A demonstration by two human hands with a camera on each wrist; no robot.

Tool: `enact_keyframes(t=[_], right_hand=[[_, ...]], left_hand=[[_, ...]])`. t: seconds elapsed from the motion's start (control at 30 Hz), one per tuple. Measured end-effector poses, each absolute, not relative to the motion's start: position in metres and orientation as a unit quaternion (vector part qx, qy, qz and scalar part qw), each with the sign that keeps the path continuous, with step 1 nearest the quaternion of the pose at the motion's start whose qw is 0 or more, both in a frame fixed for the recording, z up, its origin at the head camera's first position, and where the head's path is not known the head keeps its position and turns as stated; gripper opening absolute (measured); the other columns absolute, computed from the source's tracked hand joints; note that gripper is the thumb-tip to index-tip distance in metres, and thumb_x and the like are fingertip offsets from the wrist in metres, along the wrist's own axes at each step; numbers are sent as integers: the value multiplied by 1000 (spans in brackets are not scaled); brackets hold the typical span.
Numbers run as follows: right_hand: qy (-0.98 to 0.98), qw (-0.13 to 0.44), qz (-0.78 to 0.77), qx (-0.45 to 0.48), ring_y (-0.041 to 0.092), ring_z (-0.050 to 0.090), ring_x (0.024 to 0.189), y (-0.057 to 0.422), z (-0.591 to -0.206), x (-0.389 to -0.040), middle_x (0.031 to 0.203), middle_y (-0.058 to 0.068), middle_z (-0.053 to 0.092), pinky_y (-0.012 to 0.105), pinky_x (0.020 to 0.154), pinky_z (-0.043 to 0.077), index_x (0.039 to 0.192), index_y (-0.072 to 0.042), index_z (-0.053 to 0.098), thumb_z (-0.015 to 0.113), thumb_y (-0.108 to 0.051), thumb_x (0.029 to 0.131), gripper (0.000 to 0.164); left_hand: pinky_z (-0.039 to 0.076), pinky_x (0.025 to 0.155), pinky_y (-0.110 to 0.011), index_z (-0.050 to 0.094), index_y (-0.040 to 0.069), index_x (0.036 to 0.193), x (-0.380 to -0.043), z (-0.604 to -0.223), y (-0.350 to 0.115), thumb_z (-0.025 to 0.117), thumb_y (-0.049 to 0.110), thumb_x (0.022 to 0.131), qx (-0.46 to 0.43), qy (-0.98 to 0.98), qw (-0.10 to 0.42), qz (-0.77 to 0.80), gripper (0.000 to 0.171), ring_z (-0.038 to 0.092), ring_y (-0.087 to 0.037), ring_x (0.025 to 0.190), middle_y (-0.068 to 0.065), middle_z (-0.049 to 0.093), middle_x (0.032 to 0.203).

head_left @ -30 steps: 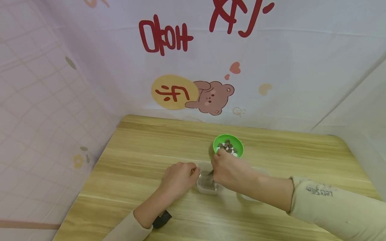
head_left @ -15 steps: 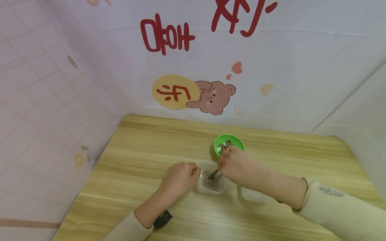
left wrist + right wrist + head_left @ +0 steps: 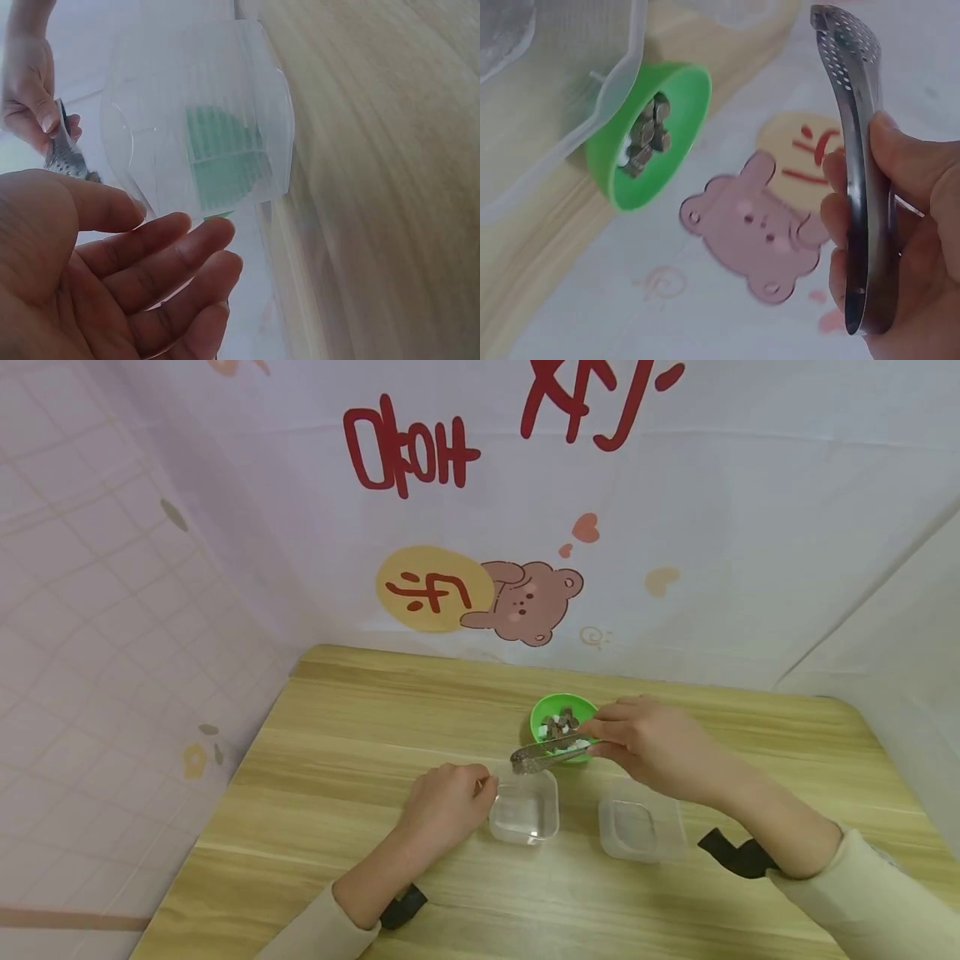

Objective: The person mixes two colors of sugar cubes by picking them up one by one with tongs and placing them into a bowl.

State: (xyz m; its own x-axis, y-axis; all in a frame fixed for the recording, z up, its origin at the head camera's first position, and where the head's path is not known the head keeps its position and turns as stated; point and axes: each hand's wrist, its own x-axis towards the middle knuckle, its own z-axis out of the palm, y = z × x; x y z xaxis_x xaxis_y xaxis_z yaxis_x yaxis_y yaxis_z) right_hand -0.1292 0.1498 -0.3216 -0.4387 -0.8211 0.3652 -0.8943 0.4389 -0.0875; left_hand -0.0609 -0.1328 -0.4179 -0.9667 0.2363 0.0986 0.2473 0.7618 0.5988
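Note:
My right hand (image 3: 660, 747) holds metal tongs (image 3: 547, 753) with perforated ends, which hang between the green bowl (image 3: 534, 727) and a clear square plastic container (image 3: 525, 814). In the right wrist view the tongs (image 3: 866, 195) point upward, thumb on one side and fingers on the other; I cannot tell if anything lies in their tips. The bowl holds several small grey-brown and white pieces (image 3: 649, 131). My left hand (image 3: 450, 802) stays at the container's left rim, thumb and forefinger pinching its corner. In the left wrist view its other fingers (image 3: 180, 300) are loosely bent.
A second clear container (image 3: 637, 827) stands to the right of the first, below my right forearm. Black straps (image 3: 738, 853) show at both wrists. A white printed cloth wall (image 3: 720, 527) rises behind the wooden table (image 3: 390, 710).
The tongs, first dipping into the left container, have risen out of it. My right hand has moved to the right, uncovering both containers. The left hand has stayed in place.

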Motion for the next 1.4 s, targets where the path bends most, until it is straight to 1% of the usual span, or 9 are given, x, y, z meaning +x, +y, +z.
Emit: enact_keyframes(t=[0.13,0.3,0.53,0.63,0.8,1.0,1.1,1.3,1.4], right_hand=[[-841,142,202,481,11,68,80,166,-323,-134,96,-5,73,29,69,55,107,-7,79,87,2,77,32],[-854,176,225,434,14,69,80,182,-332,-137,100,0,76,25,67,51,109,-7,79,87,3,75,36],[-884,204,217,360,20,70,75,196,-357,-139,100,8,78,39,62,54,114,-2,78,84,2,81,34],[-895,202,212,337,22,69,74,201,-371,-141,100,9,77,39,60,52,116,0,77,83,-3,85,31],[-905,185,227,310,26,72,77,207,-390,-139,103,12,76,41,61,54,122,2,74,81,-4,87,36],[-915,150,261,269,33,73,85,215,-394,-132,108,17,74,47,68,59,129,4,69,77,-7,93,38],[-922,134,272,242,31,72,89,222,-392,-126,112,16,73,42,71,59,134,4,66,73,-9,98,39],[-925,121,299,199,24,67,93,241,-392,-117,117,17,72,19,72,51,139,2,62,67,-13,103,39],[-930,121,301,175,25,66,94,250,-393,-113,114,16,72,18,73,49,139,1,62,66,-15,104,38]], left_hand=[[25,43,-24,59,18,67,-60,-418,-133,63,19,102,-131,-937,9,-323,35,27,-3,45,13,31,51],[27,43,-23,66,18,74,-60,-418,-132,63,20,102,-131,-937,5,-325,29,29,-2,45,14,35,51],[29,45,-25,63,19,71,-60,-418,-131,64,21,102,-123,-938,0,-324,31,31,-3,46,13,36,52],[29,45,-25,65,18,73,-60,-418,-131,64,21,102,-122,-938,-2,-323,30,32,-4,46,12,37,52],[29,45,-24,68,16,76,-59,-417,-130,63,22,103,-122,-939,-9,-321,28,33,-3,45,12,38,52],[34,47,-26,75,11,85,-60,-417,-130,64,20,102,-122,-939,-6,-321,23,38,-5,46,10,45,53],[35,47,-26,78,9,91,-60,-417,-129,64,21,102,-122,-940,-7,-319,21,39,-5,47,10,49,55],[33,46,-25,77,11,90,-59,-415,-129,63,23,103,-115,-938,-17,-327,24,38,-4,45,11,47,53],[33,46,-26,78,11,91,-59,-415,-129,63,24,103,-114,-938,-17,-328,24,38,-4,44,11,47,53]])
